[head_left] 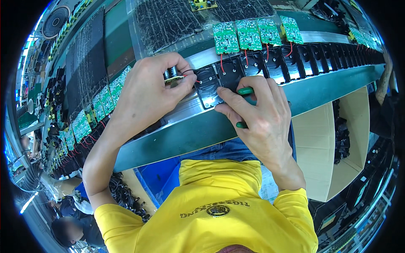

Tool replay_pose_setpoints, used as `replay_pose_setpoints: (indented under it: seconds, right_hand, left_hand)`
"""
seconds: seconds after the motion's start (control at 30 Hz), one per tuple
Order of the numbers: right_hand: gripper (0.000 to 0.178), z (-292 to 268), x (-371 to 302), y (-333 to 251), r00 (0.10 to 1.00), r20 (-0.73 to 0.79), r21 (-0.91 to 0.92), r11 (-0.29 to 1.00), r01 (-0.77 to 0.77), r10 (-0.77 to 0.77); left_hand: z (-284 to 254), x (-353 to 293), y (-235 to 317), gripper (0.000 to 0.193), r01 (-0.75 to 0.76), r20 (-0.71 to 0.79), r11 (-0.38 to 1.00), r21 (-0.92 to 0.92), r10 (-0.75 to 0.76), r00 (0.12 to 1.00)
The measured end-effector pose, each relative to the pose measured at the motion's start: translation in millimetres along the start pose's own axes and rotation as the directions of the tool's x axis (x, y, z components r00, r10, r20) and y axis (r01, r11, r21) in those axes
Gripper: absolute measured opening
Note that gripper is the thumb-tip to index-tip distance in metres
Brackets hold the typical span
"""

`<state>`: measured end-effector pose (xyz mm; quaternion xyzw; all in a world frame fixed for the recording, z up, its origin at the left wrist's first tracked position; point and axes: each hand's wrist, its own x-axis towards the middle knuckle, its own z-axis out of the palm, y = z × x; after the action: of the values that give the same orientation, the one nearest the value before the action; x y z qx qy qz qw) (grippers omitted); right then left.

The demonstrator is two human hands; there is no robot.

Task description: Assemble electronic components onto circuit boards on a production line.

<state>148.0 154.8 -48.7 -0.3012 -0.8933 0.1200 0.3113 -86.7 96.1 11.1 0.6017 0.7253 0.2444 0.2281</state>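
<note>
My left hand (152, 88) pinches a small circuit board (174, 78) on edge between thumb and fingers, dark cylindrical parts standing on it. Thin red and black wires run from the board to an open black plastic case (207, 93) on the metal rail. My right hand (265, 111) is closed around a tool with two green handles, probably pliers (245, 90); its jaws are hidden. Right thumb and forefinger tips are at the right side of that case. Just beyond, several green circuit boards (225, 38) hang by red wires from neighbouring black cases (230, 69).
The row of black cases continues right along the metal rail (316, 37) on a green bench (320, 95). A scratched dark mat (168, 29) lies beyond. An open cardboard box (314, 152) stands right, a blue bin (156, 177) below. Another person (76, 230) is at lower left.
</note>
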Motion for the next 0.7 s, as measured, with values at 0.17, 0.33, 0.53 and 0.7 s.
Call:
replay_pose_setpoints:
  seconds: [0.17, 0.33, 0.53, 0.7]
  right_hand:
    - [0.026, 0.1, 0.0, 0.4, 1.000, -0.003, 0.000, 1.000, 0.000, 0.000]
    - [0.026, 0.6, -0.2, 0.7, 1.000, -0.005, -0.005, 1.000, 0.006, -0.006]
    - [0.025, 0.6, -0.4, 0.2, 1.000, 0.002, -0.006, 1.000, 0.005, -0.005]
    - [0.025, -0.2, 0.4, -0.2, 1.000, 0.005, -0.005, 1.000, 0.006, -0.006]
  left_hand:
    - [-1.6, -0.4, 2.4, 0.009, 0.010, -0.001, 1.000, 0.004, -0.010, 1.000]
    - [-1.2, -0.9, 1.8, 0.010, 0.027, -0.009, 1.000, -0.005, -0.027, 1.000]
    - [2.5, -0.4, 3.2, 0.008, -0.024, -0.012, 0.999, 0.038, 0.025, 1.000]
    - [3.6, -0.3, 4.0, 0.007, -0.039, -0.028, 0.996, 0.074, 0.041, 0.999]
